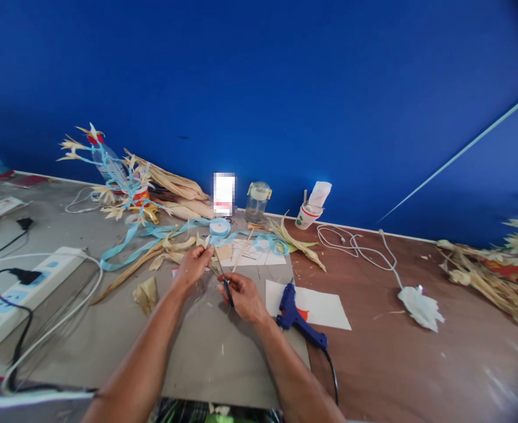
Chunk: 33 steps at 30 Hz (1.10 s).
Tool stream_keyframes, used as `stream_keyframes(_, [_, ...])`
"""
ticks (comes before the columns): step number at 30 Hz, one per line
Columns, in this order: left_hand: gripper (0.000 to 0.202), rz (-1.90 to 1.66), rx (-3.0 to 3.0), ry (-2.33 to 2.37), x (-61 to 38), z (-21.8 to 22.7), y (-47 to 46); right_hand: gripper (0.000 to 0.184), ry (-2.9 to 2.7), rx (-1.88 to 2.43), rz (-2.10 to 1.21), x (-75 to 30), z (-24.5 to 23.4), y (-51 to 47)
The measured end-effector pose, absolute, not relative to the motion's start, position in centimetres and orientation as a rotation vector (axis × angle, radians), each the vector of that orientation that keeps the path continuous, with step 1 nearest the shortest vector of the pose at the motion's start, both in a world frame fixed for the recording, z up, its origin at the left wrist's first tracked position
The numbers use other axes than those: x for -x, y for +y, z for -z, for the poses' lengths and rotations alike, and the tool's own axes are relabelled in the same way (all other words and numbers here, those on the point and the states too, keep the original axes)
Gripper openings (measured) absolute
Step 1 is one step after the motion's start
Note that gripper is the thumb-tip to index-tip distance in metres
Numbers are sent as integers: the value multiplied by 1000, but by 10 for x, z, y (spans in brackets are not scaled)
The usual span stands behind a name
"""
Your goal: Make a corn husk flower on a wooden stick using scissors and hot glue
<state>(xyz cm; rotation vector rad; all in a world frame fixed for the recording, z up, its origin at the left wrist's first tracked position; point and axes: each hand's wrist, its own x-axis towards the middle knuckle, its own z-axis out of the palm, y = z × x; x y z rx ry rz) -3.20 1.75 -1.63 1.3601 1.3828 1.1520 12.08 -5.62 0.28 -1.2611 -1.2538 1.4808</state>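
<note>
Scissors (228, 292) are in my right hand (244, 296), their dark handles in my curled fingers and the thin blades pointing up and away. Just left of the blades, my left hand (192, 267) is closed in a pinch. A small pale piece of corn husk (203, 241) shows at its fingertips; the rest of it is hidden. Beyond the hands lie thin dark wire pieces (252, 249) on white paper and a roll of light blue ribbon (219, 227). A loose husk piece (145, 295) rests left of my left forearm.
A blue glue gun (291, 308) lies on a white card (329, 311) beside my right forearm. A power strip (30, 299) with cords sits at left. Along the blue wall stand a lit phone (224, 194), a glass jar (258, 201), a paper cup (307, 217) and blue-stemmed husk flowers (131, 185).
</note>
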Motion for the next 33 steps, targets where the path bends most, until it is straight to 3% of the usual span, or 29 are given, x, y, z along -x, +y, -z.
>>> stream_keyframes(23, [39,-1169,-1287,1326,35,13,19,28,-1169,1265,-1421,-125,6,-52])
stream_keyframes(33, [29,-1187,-1041,1156,5,10,3,47,-758,1001,-1213,-121,3,-46])
